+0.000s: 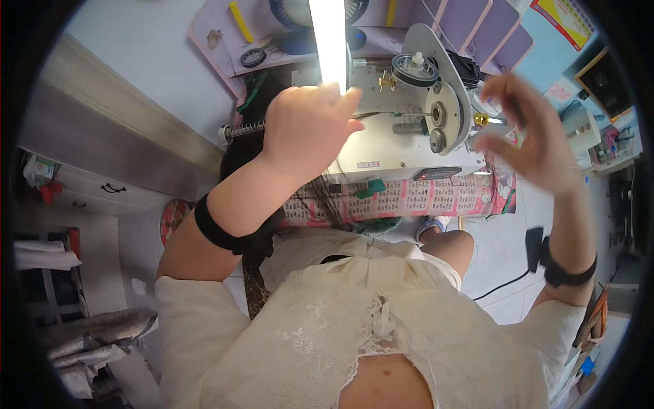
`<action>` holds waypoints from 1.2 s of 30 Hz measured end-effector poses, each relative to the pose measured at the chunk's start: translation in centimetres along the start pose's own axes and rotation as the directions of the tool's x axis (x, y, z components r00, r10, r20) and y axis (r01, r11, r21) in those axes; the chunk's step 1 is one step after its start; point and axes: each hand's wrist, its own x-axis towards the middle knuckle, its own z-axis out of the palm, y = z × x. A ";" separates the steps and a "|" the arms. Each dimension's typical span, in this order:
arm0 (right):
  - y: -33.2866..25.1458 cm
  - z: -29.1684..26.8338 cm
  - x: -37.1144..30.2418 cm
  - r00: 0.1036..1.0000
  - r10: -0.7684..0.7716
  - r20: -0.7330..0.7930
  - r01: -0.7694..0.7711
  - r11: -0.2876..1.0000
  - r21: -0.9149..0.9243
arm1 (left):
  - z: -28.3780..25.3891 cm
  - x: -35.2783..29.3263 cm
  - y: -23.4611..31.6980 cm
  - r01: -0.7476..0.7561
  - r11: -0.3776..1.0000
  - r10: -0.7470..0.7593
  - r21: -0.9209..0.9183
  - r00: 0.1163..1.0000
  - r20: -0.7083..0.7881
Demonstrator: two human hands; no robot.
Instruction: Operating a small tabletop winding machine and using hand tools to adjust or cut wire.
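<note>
A white tabletop machine (381, 153) stands in front of me, with a grey upright plate (458, 95), a wheel (414, 70) and a thin shaft along its top. My left hand (303, 126) is closed over its left half, fingers pinched on a dark hair-like strand (371, 115) that runs right toward the shaft. Loose dark strands (327, 201) hang over the front edge below this hand. To the right of the upright plate, my right hand (528, 133) is raised, blurred, thumb and fingers apart. It is nearest a brass fitting (481, 119).
A bright tube lamp (328, 41) reaches down just above my left hand. Behind it are a blue fan (300, 41) and purple dividers (490, 31). A spring-wound rod (242, 129) sticks out left. A printed pink cloth (402, 201) covers the table's front. A black cable (501, 286) crosses the floor.
</note>
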 end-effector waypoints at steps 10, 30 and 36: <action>5.7 2.5 9.5 0.856 -0.068 0.513 -0.007 0.990 0.143 | 3.8 2.3 4.9 0.424 0.200 -0.546 -0.883 0.797 0.259; 5.7 3.1 11.6 0.880 -0.020 0.475 0.097 0.986 -0.137 | 4.1 4.3 4.6 0.496 -0.331 -0.539 -0.803 0.598 0.592; 1.5 4.1 9.7 0.958 0.219 0.188 -0.095 0.855 -0.510 | 4.0 3.0 5.0 0.383 -0.274 -0.575 -0.882 0.670 0.470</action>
